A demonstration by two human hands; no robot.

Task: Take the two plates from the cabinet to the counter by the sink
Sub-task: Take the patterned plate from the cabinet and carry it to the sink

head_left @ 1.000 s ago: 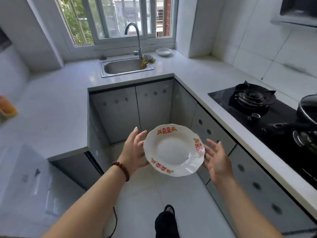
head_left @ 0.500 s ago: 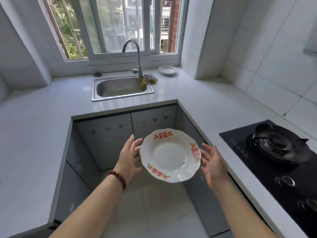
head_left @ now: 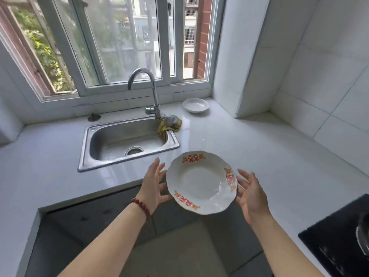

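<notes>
A white plate (head_left: 201, 181) with a scalloped rim and red-orange patterns is held between my two hands, slightly tilted, over the front edge of the white counter (head_left: 249, 148) just right of the sink (head_left: 127, 140). My left hand (head_left: 154, 185) presses its left rim, fingers spread upward. On the opposite rim, my right hand (head_left: 250, 191) cups the plate from the side and below. Whether a second plate lies beneath it cannot be told. The cabinet it came from is out of view.
A chrome faucet (head_left: 148, 86) rises behind the sink, with a yellow-grey rag (head_left: 169, 124) at its base. A small white dish (head_left: 195, 105) sits by the window corner. A black gas hob (head_left: 339, 242) lies at lower right. Grey cabinet fronts (head_left: 95, 216) stand below.
I have walked closer to the sink corner; the plate, carried in both hands, has moved forward from over the floor to above the counter's edge.
</notes>
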